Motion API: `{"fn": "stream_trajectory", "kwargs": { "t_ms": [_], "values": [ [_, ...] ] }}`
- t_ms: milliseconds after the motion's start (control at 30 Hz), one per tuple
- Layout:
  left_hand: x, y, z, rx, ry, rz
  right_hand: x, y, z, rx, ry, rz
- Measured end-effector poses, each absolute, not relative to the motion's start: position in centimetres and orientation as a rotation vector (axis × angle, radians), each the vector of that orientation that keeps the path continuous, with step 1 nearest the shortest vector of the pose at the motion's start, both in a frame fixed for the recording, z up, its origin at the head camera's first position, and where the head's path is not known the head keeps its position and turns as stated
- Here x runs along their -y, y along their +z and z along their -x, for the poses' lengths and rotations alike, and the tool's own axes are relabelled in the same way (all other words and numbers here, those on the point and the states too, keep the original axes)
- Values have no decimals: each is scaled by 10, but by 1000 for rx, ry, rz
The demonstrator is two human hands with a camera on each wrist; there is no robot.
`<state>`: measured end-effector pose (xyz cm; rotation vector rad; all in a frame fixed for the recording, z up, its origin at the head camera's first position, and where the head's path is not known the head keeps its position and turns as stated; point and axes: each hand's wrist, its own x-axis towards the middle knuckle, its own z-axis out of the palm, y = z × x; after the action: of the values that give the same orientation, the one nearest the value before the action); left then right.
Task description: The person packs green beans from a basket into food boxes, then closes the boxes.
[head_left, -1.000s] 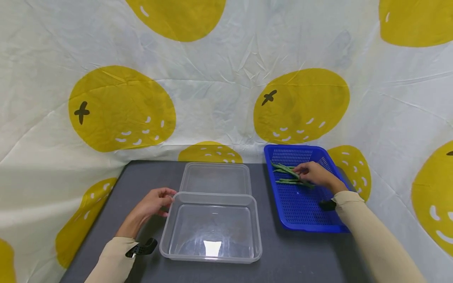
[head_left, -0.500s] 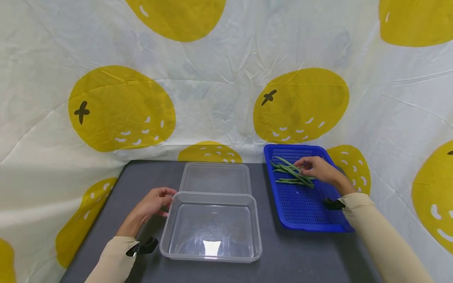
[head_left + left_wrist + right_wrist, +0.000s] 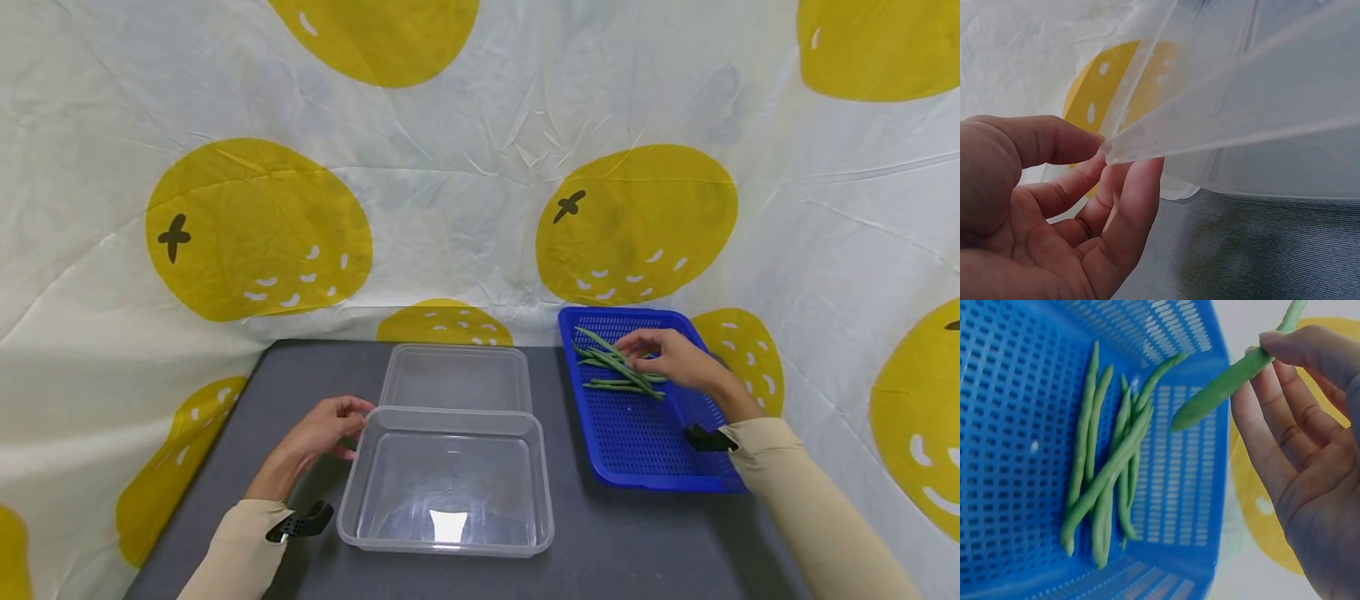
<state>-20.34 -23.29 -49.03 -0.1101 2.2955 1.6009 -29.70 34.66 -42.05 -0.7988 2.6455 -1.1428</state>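
My left hand (image 3: 322, 429) is at the far left corner of a clear plastic container (image 3: 446, 549). In the left wrist view, its thumb and fingers pinch the container's rim (image 3: 1141, 153). Over the blue perforated basket (image 3: 590, 442), my right hand (image 3: 667, 360) pinches one green bean (image 3: 1222, 390) between thumb and fingertips, its blunt end pointing out past the fingers. Several other green beans (image 3: 1110, 470) lie in a loose, partly crossed pile on the basket floor, below the held one.
A flat clear lid (image 3: 459, 379) lies behind the container on the dark grey table (image 3: 315, 375). A white cloth (image 3: 450, 225) with yellow fruit prints hangs close behind the table. The basket stands at the right, its walls raised around the beans.
My right hand has lifted a little and shifted right from the pile, uncovering more beans. A bean's upper end has swung slightly left. My left hand stays at the container's corner.
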Motion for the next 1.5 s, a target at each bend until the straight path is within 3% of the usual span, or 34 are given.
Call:
{"fn": "stream_trajectory", "kwargs": {
  "t_ms": [900,1500],
  "values": [
    [234,-482,204,-2282,1607,73,-278,-393,270,-2434,-1241,1002],
    [233,-484,204,-2295,1588,79,-241,-395,256,-2253,-1298,1056]
  ]
}}
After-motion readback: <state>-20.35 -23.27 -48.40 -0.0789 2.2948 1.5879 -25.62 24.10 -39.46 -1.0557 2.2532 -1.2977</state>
